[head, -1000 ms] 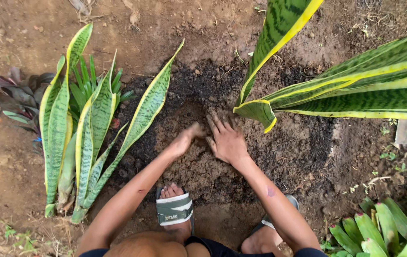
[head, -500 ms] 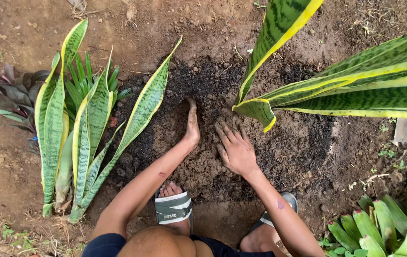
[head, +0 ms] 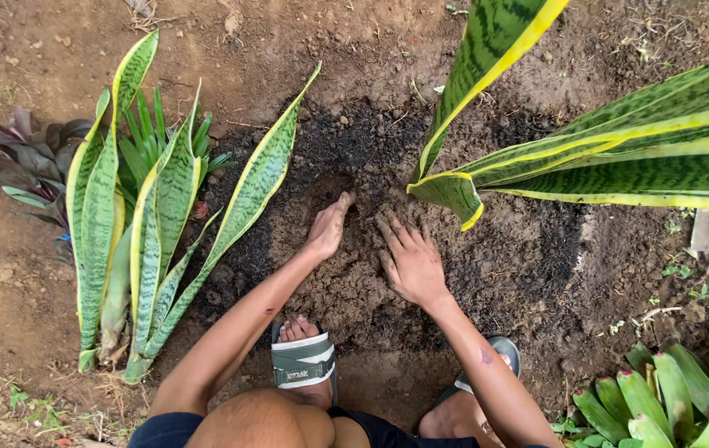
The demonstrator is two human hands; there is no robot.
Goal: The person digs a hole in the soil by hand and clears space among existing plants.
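I crouch over a patch of dark loose soil [head: 354,149] in brown ground. My left hand [head: 326,227] lies on the soil with fingers together, pointing away from me. My right hand [head: 408,259] rests flat beside it, fingers spread, palm down on the earth. Neither hand holds anything. A loose bunch of long green leaves with yellow edges [head: 147,224] lies on the ground to the left of my left arm. More such leaves [head: 620,153] reach in from the upper right, their tips just above my right hand.
My left foot in a grey sandal [head: 303,362] is planted below the hands; the other sandal [head: 499,353] shows at the right. A purple-leaved plant [head: 18,158] grows at far left. Green spiky plants with red tips [head: 678,398] stand at lower right.
My left hand pushed forward over the soil, then drew back toward me and turned flatter. My right hand slid slightly toward me and stayed flat on the earth.
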